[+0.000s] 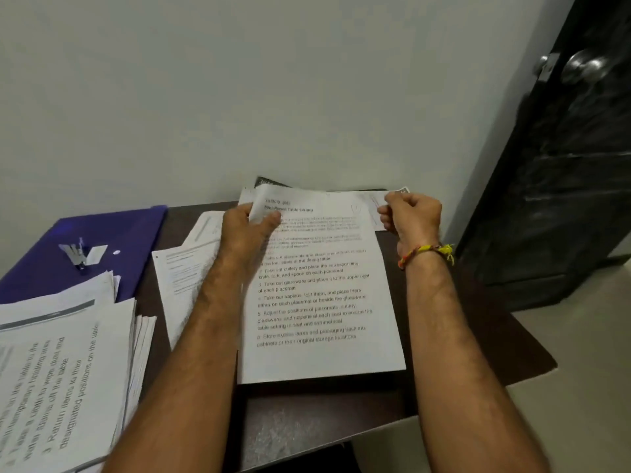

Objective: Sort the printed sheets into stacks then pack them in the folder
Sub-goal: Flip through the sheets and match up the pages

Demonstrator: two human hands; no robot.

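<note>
Head view: both hands (246, 230) (409, 213) pinch the top sheet's (317, 302) far corners.

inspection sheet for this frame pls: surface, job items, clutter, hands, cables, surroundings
Surface: dark table against a pale wall, mostly covered in paper.
Job's things: top printed sheet lies on a stack at centre, its far edge lifted; more loose sheets to its left; tall paper stack at near left; blue folder open at far left, metal clip showing.
Clutter: dark booklet corner behind the sheets.
Hands: left hand and right hand each pinch the top sheet's far edge.
Cables: nothing seen.
Surroundings: dark door with round knob at right.
</note>
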